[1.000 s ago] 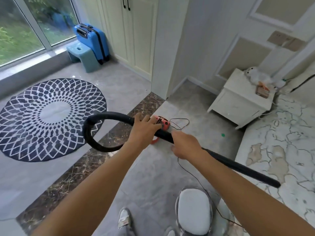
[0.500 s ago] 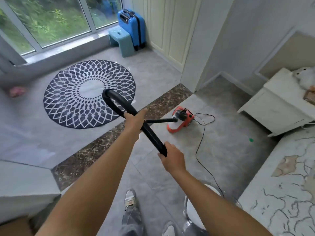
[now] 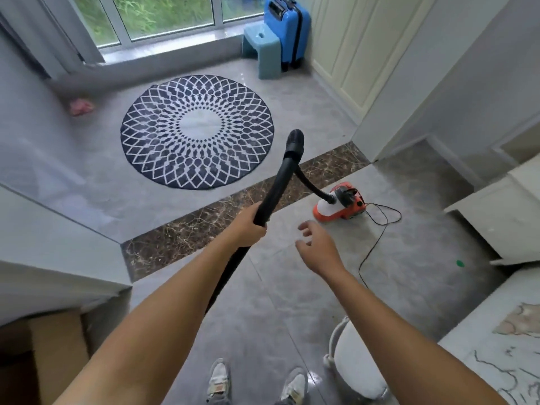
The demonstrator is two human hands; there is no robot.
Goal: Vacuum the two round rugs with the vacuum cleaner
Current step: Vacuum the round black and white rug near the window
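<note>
A round dark-blue rug with a white lattice pattern lies on the grey floor ahead, below the window. My left hand grips the black vacuum tube, which rises over the rug's near right edge and bends back down as a hose to the orange and white vacuum cleaner on the floor at the right. My right hand hovers with spread fingers just right of the tube, holding nothing. Only one rug is in view.
The vacuum's black cord loops over the floor to the right. A blue suitcase and a pale blue stool stand by the wardrobe. A pink object lies at the left, a white stool by my feet, white furniture and a bed at the right.
My right hand has let go of the tube and now hovers beside it. The tube has swung upright in my left hand, and the view has turned toward the rug.
</note>
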